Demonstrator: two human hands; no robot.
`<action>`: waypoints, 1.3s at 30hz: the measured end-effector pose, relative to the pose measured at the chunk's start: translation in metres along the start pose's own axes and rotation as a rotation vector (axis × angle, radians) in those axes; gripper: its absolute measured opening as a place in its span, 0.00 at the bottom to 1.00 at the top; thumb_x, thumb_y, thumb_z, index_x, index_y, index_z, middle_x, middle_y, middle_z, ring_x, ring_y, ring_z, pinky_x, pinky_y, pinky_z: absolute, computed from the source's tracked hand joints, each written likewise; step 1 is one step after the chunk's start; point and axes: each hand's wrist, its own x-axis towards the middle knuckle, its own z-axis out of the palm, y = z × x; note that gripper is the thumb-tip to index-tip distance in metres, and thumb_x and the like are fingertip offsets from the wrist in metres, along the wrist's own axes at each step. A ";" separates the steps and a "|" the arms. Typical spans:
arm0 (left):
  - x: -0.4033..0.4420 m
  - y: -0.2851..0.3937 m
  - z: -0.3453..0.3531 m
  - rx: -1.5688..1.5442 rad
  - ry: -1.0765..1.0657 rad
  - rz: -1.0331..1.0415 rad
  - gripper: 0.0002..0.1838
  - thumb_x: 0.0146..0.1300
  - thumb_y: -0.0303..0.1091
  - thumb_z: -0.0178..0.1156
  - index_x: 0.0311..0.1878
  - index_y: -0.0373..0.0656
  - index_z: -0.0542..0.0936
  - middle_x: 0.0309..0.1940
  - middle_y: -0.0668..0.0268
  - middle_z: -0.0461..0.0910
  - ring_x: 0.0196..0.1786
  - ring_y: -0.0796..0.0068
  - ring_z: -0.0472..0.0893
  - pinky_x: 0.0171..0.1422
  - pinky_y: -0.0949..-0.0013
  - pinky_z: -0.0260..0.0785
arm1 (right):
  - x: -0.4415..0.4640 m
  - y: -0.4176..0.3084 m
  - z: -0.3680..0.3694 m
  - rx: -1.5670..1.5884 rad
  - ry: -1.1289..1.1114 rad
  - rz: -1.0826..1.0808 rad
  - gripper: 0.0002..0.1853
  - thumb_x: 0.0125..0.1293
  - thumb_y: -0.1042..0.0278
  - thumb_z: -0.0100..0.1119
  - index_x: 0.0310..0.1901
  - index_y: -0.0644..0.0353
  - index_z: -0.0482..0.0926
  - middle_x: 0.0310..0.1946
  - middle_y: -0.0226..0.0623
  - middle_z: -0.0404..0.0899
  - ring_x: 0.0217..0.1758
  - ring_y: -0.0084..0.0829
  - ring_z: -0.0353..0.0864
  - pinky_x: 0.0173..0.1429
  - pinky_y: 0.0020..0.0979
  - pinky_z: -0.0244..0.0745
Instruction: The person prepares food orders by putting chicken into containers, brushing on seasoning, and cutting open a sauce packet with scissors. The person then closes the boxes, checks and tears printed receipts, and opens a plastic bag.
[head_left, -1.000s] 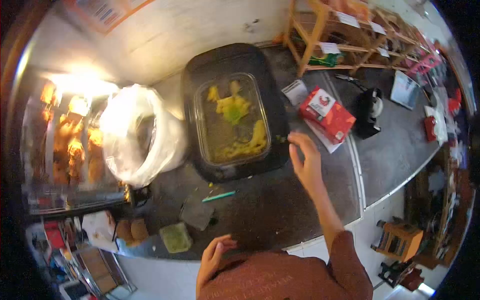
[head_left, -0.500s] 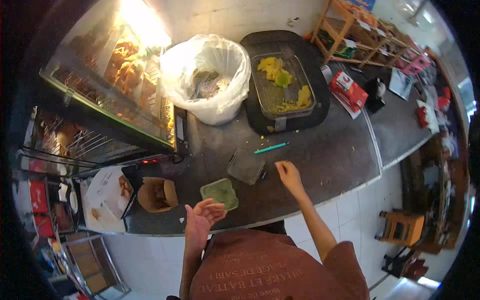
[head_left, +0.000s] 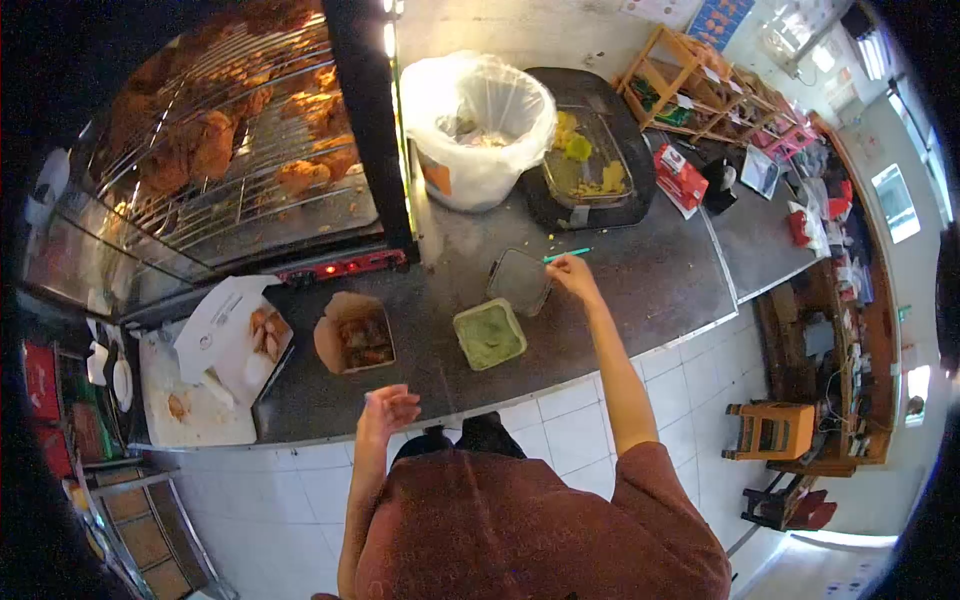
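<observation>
While our right hand [head_left: 558, 266] reaches to the turquoise stick [head_left: 574, 255], our left hand [head_left: 390, 406] hangs loosely open near the front edge

As we look down at the dark surface [head_left: 640, 290], the slim turquoise stick lies just beyond the clear lid [head_left: 521, 281]. Our right fingers are drawn together at the stick's left end, by the lid's right corner; we cannot tell whether they pinch it or only hover over it. Our left hand has its fingers spread a little and softly bent, with nothing to be seen in it.

Between our two hands sits a square, open container [head_left: 490, 334] of something pale green, just beside the lid. To its left we have an open brown paper box [head_left: 357, 338] with food inside, and farther left a white carton [head_left: 238, 340] with its flaps raised, near a lit cabinet [head_left: 361, 150] where browned pieces of food [head_left: 200, 145] lie on wire racks.

Behind the lid stands a white-lined bin [head_left: 480, 170]. Beside it, a clear tray [head_left: 597, 194] with yellow food [head_left: 575, 146] sits on a black tray [head_left: 640, 205]. A red packet [head_left: 681, 178] is to the right of these, in front of a wooden rack [head_left: 652, 52].
</observation>
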 end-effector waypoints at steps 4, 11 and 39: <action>0.029 -0.008 0.016 0.237 -0.065 0.049 0.29 0.67 0.54 0.36 0.50 0.36 0.70 0.40 0.60 0.76 0.43 0.73 0.75 0.52 0.70 0.65 | -0.020 -0.092 -0.036 -0.076 0.069 0.000 0.11 0.53 0.67 0.62 0.34 0.64 0.75 0.27 0.36 0.79 0.30 0.24 0.77 0.35 0.26 0.71; 0.119 -0.049 0.040 0.002 -0.135 0.192 0.22 0.66 0.43 0.47 0.54 0.34 0.70 0.40 0.65 0.76 0.41 0.79 0.75 0.48 0.74 0.67 | -0.032 -0.165 -0.065 0.309 -0.436 0.167 0.11 0.57 0.63 0.59 0.37 0.61 0.75 0.27 0.25 0.76 0.27 0.16 0.70 0.29 0.19 0.64; 0.129 -0.088 0.052 0.503 0.338 0.323 0.15 0.51 0.37 0.65 0.36 0.35 0.77 0.26 0.61 0.78 0.29 0.72 0.77 0.34 0.70 0.69 | -0.076 -0.150 0.030 0.073 -0.119 -0.120 0.07 0.54 0.69 0.59 0.32 0.63 0.78 0.29 0.42 0.72 0.32 0.37 0.73 0.40 0.32 0.68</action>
